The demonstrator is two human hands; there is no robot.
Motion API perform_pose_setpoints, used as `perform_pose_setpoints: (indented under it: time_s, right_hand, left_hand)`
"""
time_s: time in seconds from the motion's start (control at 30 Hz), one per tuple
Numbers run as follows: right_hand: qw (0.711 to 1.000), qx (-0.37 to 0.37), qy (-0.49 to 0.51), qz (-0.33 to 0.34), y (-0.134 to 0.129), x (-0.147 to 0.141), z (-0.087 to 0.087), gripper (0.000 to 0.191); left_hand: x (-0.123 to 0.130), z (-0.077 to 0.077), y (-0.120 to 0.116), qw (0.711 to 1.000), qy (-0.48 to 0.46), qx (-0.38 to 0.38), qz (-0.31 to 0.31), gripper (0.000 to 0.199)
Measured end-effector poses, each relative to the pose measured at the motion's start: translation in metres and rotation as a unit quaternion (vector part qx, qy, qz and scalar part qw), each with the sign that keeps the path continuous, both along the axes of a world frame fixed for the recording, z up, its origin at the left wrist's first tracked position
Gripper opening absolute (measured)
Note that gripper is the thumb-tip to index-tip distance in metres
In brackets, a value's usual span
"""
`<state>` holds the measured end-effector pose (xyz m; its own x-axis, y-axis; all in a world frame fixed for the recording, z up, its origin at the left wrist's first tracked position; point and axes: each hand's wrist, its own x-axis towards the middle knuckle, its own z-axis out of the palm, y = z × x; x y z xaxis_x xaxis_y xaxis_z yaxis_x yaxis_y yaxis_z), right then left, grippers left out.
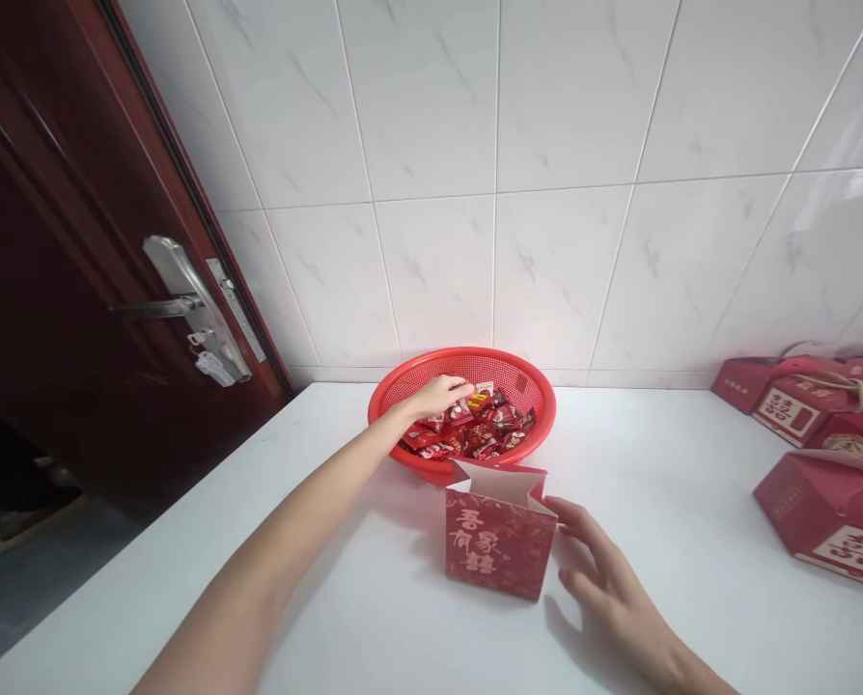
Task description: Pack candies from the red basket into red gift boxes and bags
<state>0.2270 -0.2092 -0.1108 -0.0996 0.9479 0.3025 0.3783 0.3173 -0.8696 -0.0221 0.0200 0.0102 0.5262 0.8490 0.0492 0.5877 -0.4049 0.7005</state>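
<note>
My left hand [442, 394] reaches into a red plastic mesh basket [542, 430]. Its fingers are pressed together over wrapped candies [481, 425] in red and pink wrappers; what they grip, if anything, is hidden. In front of the basket a red paper gift box [500, 545] with pale Chinese characters stands upright, its top open. Its inside is mostly out of sight. My right hand [605, 584] is beside the box, thumb and fingers apart, with a fingertip at the box's right edge. Nothing shows within this hand.
Red folded gift boxes [837, 521], several of them, some with twine handles, stand at the right on the white table [663, 463]. A tiled wall [562, 241] rises behind. A dark red door [62, 241] with keys in its lock is at the left.
</note>
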Motion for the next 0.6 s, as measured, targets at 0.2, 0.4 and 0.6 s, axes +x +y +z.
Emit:
perform_pose_setpoints:
  time_s: [0.2, 0.4, 0.6]
  right_hand:
    - [0.987, 0.126, 0.055, -0.082, 0.049, -0.009, 0.075, 0.027]
    - [0.998, 0.028, 0.037, 0.033, 0.139, -0.037, 0.15, 0.016]
    - [0.997, 0.001, 0.079, -0.012, 0.189, -0.053, 0.128, 0.013]
  left_hand:
    - [0.0, -0.003, 0.001, 1.0, 0.019, 0.007, -0.011, 0.048]
    - [0.001, 0.002, -0.007, 0.999, 0.039, 0.017, -0.001, 0.052]
    - [0.004, 0.004, -0.014, 0.991, 0.131, -0.003, -0.009, 0.038]
